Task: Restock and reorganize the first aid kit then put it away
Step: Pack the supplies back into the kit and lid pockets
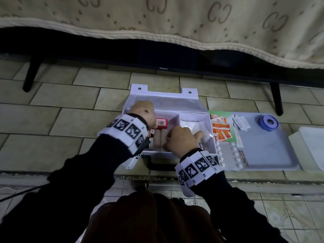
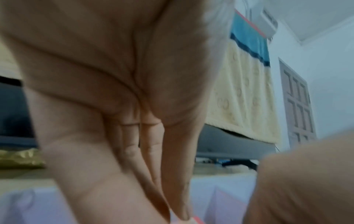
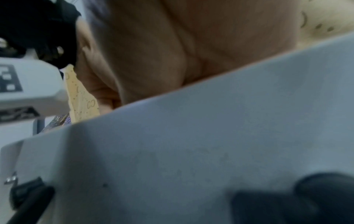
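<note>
The white first aid box (image 1: 157, 152) lies open on the tiled floor, its lid folded back. My left hand (image 1: 143, 111) reaches into the back of the left compartment. Its straight fingers (image 2: 172, 166) point down, tips against a red carton (image 1: 162, 122). Beige bandage rolls (image 1: 157, 139) stand in front of the carton. My right hand (image 1: 182, 137) is over the middle divider, fingers bent down by the rolls and their tips hidden. Its thumb points right at a clear bottle (image 1: 207, 136). The right wrist view shows only my palm (image 3: 172, 45) above the box wall (image 3: 210, 136).
A pale tray (image 1: 266, 151) right of the box holds plasters (image 1: 220, 130), a blister pack (image 1: 228, 155), sachets and a blue tape roll (image 1: 269, 122). A white container (image 1: 308, 149) sits at the right edge. A television (image 1: 157, 55) under a beige blanket stands behind.
</note>
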{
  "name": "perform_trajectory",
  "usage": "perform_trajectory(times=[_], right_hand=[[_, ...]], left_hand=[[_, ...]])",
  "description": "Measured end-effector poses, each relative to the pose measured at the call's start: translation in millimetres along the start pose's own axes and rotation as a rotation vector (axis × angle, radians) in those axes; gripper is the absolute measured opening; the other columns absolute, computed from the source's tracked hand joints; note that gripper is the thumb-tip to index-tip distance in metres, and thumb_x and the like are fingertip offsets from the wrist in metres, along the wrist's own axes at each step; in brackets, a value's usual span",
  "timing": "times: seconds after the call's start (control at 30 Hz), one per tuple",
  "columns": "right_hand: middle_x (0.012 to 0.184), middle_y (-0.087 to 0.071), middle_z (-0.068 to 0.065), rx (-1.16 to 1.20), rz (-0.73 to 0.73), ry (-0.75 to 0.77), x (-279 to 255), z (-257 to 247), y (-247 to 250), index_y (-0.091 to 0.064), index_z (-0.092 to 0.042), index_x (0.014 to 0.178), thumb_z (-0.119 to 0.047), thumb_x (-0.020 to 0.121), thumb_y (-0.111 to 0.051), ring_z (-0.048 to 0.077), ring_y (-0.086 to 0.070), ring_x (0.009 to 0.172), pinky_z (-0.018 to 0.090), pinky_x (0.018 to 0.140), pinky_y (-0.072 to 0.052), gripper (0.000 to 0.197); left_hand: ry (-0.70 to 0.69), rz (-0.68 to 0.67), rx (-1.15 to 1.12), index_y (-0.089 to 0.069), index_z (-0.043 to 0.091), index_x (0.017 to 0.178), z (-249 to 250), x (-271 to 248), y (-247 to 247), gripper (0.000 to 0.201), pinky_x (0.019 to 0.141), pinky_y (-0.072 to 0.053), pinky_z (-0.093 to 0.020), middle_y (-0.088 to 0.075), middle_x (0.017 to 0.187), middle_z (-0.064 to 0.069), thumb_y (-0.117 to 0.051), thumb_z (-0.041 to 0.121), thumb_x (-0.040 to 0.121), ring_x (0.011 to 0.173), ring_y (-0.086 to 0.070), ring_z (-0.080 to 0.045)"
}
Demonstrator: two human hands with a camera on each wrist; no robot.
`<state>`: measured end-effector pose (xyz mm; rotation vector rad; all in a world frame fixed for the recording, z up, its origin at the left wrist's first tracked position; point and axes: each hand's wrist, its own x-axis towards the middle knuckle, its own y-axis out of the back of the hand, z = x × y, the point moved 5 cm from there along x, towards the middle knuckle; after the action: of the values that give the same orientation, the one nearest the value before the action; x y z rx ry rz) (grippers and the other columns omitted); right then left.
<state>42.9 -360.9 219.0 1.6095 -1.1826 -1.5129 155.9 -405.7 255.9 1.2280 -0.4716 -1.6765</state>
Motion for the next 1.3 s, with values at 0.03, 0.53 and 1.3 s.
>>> perform_trajectory(times=[0.03, 0.53, 1.3], right_hand=[[0.102, -0.056, 0.003, -0.014, 0.009, 0.005, 0, -1, 1, -0.058, -0.019, 0.109, -0.022, 0.082, -0.056, 0.022, -0.046, 0.114, 0.046, 0.101, -0.019, 0.027], [0.110, -0.064, 0.002, 0.141, 0.229, 0.094, -10, 9, 35, -0.061, -0.024, 0.111, -0.043, 0.087, -0.053, 0.022, -0.044, 0.120, 0.050, 0.106, -0.022, 0.032], [0.093, -0.052, 0.017, 0.226, 0.218, -0.434, 71, 317, 89, -0.053, -0.004, 0.073, -0.025, 0.086, -0.048, 0.033, -0.053, 0.093, 0.031, 0.073, -0.042, 0.025]], left_hand=[[0.014, 0.007, -0.035, -0.064, 0.000, 0.104, -4, -3, 6, 0.022, 0.077, -0.058, -0.036, -0.069, 0.094, -0.013, -0.067, 0.006, 0.083, 0.081, -0.071, -0.023], [-0.077, 0.068, -0.053, -0.063, 0.017, 0.105, 2, -21, 34, 0.029, 0.078, -0.049, -0.029, -0.066, 0.102, -0.005, -0.072, 0.026, 0.079, 0.091, -0.064, -0.020], [-0.288, -0.033, 0.062, -0.063, 0.020, 0.105, 151, -12, -48, 0.029, 0.090, -0.048, -0.036, -0.062, 0.112, 0.000, -0.070, 0.034, 0.080, 0.097, -0.060, -0.021]])
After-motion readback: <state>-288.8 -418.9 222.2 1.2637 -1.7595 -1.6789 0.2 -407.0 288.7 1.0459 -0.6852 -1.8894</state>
